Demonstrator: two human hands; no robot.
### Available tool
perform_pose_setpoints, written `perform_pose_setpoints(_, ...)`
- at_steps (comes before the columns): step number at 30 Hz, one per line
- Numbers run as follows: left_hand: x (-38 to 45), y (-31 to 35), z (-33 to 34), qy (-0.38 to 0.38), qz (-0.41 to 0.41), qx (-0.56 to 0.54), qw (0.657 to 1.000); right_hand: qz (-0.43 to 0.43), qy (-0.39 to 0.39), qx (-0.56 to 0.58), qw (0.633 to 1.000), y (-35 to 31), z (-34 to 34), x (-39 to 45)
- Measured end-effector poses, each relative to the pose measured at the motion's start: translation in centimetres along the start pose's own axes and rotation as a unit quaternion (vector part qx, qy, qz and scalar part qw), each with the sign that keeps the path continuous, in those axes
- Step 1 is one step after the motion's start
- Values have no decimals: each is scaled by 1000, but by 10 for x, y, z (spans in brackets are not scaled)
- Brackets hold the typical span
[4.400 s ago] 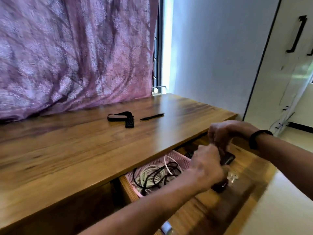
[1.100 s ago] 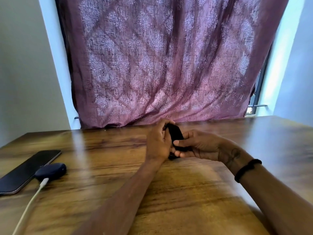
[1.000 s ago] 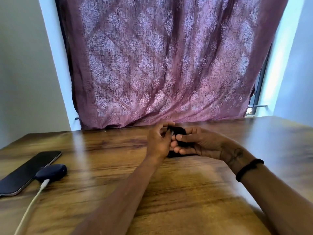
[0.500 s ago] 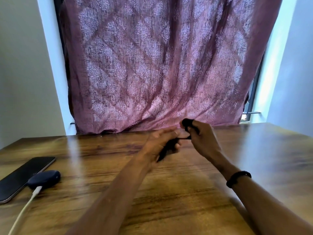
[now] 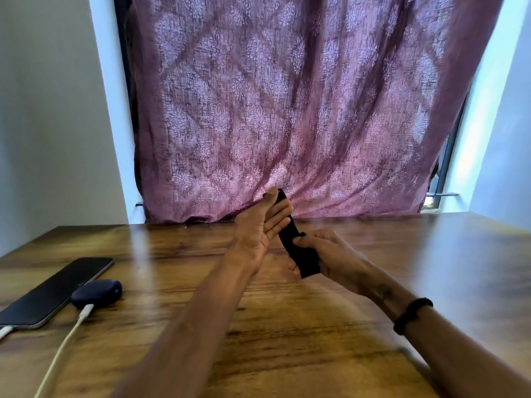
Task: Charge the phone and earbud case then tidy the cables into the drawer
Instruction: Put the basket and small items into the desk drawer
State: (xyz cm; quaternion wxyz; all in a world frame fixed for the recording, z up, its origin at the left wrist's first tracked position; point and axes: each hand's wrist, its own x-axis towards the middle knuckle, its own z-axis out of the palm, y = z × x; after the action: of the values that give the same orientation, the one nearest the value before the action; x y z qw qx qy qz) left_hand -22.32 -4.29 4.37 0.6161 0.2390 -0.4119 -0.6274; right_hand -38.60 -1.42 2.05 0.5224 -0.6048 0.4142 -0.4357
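Stretching the black strap (image 5: pixel 297 248) out between my hands, I now have it pulled into one flat band where half a second ago it was bunched small between my fingertips. My left hand (image 5: pixel 260 228) has its fingers straight along the strap's upper end with the thumb pressed over the top, and my right hand (image 5: pixel 330 255) pinches the lower end, fingers curled round it, both raised just above the tabletop (image 5: pixel 287 334). Well off to the left of my left hand, the phone (image 5: pixel 54 288) and the earbud case (image 5: pixel 97 293) lie touching, each with a white cable (image 5: pixel 66 343) plugged in, so I judge charging is under way. With the strap opened out, I reckon it is ready to bind a coil of cable. The drawer is out of sight now.
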Motion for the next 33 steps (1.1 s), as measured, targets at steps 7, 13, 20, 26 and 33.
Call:
perform_pose_setpoints(7, 0, 9, 1, -26, 64, 55, 996, 30, -96, 7, 995, 5, -10, -4)
perform_pose_setpoints(13, 4, -12, -4, 17, 52, 106, 993, -16, -134, 179, 974, -1, -8, 3)
perform_pose_setpoints(20, 1, -38, 10, -60, -56, 127, 988, -26, -66, 324, 943, -6, -16, 5)
perform_pose_setpoints(26, -10, -51, 16, -62, -137, 81, 985, -98, 20, 350, 931, -2, -24, 8)
perform_pose_setpoints(33, -12, -52, 23, -4, -185, -20, 983, -125, 101, 321, 933, -2, -21, 7)
